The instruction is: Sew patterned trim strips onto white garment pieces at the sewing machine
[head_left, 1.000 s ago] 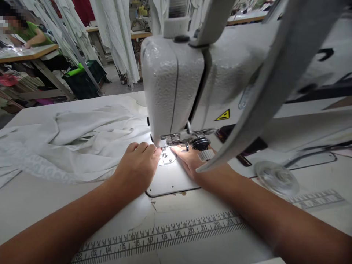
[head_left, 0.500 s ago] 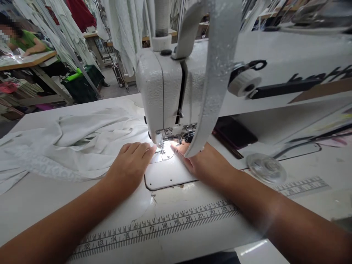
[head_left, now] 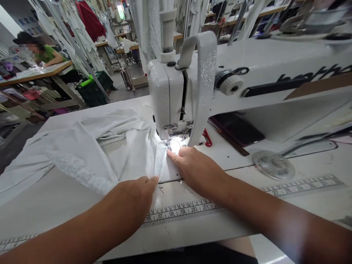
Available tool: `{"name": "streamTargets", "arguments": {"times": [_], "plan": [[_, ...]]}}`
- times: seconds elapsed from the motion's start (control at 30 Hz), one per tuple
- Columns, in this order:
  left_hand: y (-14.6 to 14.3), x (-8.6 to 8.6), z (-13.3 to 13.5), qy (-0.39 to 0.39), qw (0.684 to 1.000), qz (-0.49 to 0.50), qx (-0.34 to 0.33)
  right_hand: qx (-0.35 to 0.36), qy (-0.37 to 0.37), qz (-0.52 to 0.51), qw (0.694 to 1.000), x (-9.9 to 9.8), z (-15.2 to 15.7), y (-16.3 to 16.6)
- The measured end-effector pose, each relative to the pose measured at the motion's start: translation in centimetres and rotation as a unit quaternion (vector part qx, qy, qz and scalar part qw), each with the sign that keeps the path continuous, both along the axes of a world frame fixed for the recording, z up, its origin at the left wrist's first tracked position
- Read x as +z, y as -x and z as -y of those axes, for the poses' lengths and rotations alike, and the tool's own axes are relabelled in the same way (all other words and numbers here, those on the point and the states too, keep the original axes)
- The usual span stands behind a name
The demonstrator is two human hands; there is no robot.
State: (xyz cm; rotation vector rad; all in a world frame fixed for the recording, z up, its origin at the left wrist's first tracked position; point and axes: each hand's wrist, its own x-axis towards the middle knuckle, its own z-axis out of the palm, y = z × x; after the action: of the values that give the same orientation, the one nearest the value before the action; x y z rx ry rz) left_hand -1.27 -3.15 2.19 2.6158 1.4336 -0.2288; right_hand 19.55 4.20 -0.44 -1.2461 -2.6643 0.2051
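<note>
A white sewing machine [head_left: 176,95] stands in the middle of the table, its needle area lit. White fabric [head_left: 90,146] lies bunched to the left, and one edge runs up to the presser foot [head_left: 173,138]. My left hand [head_left: 132,200] pinches the near edge of that fabric, fingers closed on it, just above the printed ruler [head_left: 181,211]. My right hand [head_left: 196,168] lies on the machine bed with its fingers pressed on the fabric edge right below the presser foot.
A dark phone-like object [head_left: 236,129] and a clear round disc [head_left: 273,165] lie on the table to the right, a red-handled tool [head_left: 206,137] beside the needle. Another person [head_left: 46,55] sits at a far left table. Garments hang behind.
My left hand has pulled back from the needle toward me, drawing the fabric edge with it. The fabric now covers the needle plate. My right hand stays by the presser foot.
</note>
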Motion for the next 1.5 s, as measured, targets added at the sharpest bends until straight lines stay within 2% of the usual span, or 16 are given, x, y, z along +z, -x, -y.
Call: {"name": "streamTargets", "arguments": {"times": [0.23,0.37,0.47,0.57,0.7,0.8,0.97,1.27,1.5], "plan": [[0.3,1.6,-0.9,0.033,0.999,0.011,-0.011,-0.001,-0.032,-0.007,0.999,-0.4,-0.3,0.2],[0.0,2.8,-4.2,-0.03,0.999,0.024,-0.033,0.011,-0.04,-0.007,0.999,-0.5,-0.4,0.7],[-0.4,2.6,-8.0,-0.09,0.986,0.057,-0.13,0.024,-0.046,-0.009,0.999,-0.5,-0.4,1.0],[-0.4,1.3,-11.1,-0.097,0.961,0.059,-0.252,0.039,-0.052,-0.006,0.998,-0.3,-0.4,1.0],[0.2,-0.7,-12.3,-0.147,0.935,0.08,-0.313,0.054,-0.059,0.002,0.997,0.0,-0.4,0.7],[0.6,-1.6,-11.8,-0.191,0.927,0.135,-0.295,0.061,-0.063,0.009,0.996,0.1,-0.5,0.5],[0.2,-1.8,-10.6,-0.197,0.945,0.144,-0.217,0.06,-0.066,0.005,0.996,0.0,-0.7,0.2],[-3.2,-2.8,-7.0,-0.207,0.967,0.128,-0.072,0.074,-0.06,-0.002,0.995,0.4,-0.4,-1.9],[-2.1,-3.1,-7.0,-0.231,0.947,0.183,-0.127,0.063,-0.059,-0.007,0.996,0.0,0.3,-2.2]]}}
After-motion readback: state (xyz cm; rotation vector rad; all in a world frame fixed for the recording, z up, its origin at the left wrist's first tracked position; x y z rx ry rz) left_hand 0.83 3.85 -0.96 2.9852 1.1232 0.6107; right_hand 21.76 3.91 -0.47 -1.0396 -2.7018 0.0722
